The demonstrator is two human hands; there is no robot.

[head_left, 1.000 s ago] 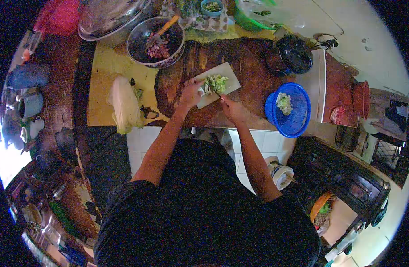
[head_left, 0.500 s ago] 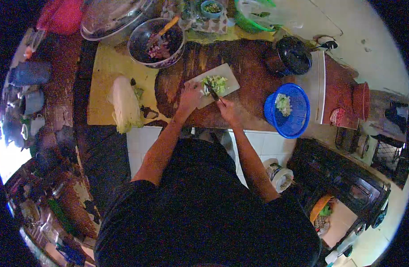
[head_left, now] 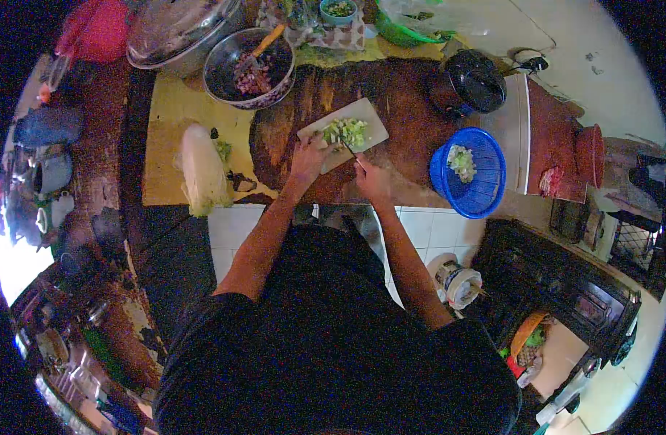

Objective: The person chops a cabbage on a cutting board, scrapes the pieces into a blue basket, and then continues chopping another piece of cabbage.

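Observation:
A white cutting board (head_left: pixel 378 130) lies tilted on the dark, worn part of the table, with chopped pale green vegetable (head_left: pixel 351 131) on it. My right hand (head_left: pixel 373 181) is closed on the handle of a knife (head_left: pixel 350 147), whose blade reaches into the chopped pieces. At the board's left side, my left hand (head_left: pixel 309 156) rests against the vegetable; its fingertips are too small and blurred to tell how they are held. A blue basket (head_left: pixel 493 177) with chopped pale pieces (head_left: pixel 461 164) inside stands to the right. A whole pale cabbage (head_left: pixel 204 168) lies on the left.
A bowl (head_left: pixel 215 79) of reddish chopped food with a wooden-handled utensil stands at the back left, beside a large lidded pot (head_left: pixel 175 36). A black pot (head_left: pixel 476 83) is at the back right, near a green basin (head_left: pixel 405 33). A white bucket (head_left: pixel 461 285) is below the table edge.
The knife blade has shifted and appears thinner among the pieces, and my right hand has moved slightly. The whole view has shifted a little.

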